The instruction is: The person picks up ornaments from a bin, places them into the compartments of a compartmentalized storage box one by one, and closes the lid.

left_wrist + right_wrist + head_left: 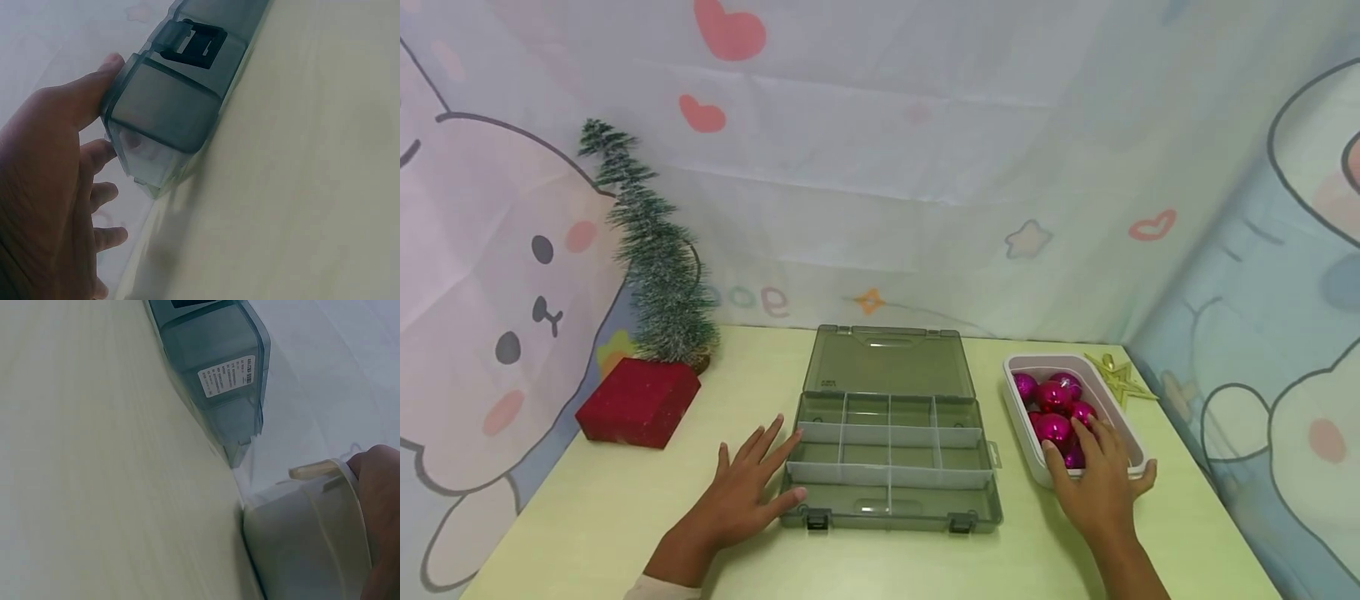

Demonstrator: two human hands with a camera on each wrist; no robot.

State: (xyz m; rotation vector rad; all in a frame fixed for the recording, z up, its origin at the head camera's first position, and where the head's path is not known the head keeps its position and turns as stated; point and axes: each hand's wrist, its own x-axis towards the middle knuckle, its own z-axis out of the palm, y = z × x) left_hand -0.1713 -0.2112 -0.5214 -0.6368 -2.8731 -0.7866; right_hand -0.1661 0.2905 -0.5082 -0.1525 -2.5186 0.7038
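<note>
My left hand [735, 504], fingers spread, rests at the left edge of a grey-green see-through divider box [891, 527]. Its thumb and index fingertip are right at the rim, also in the left wrist view, where the box [169, 103] has a dark latch. The box's lid [891, 360] is folded back and its compartments hold nothing. Over the near end of a white bin [1017, 417] is my right hand [1101, 483], its thumb and fingers reaching among shiny magenta baubles [1055, 397]. In the right wrist view the bin's wall [300, 544] hides most of the fingers.
A gold star ornament [1122, 380] lies behind the bin on the right. At the back left a small frosted artificial Christmas tree [658, 258] leans over, with a red block [638, 402] in front of it. A printed cloth [880, 200] hangs behind the pale table [865, 571].
</note>
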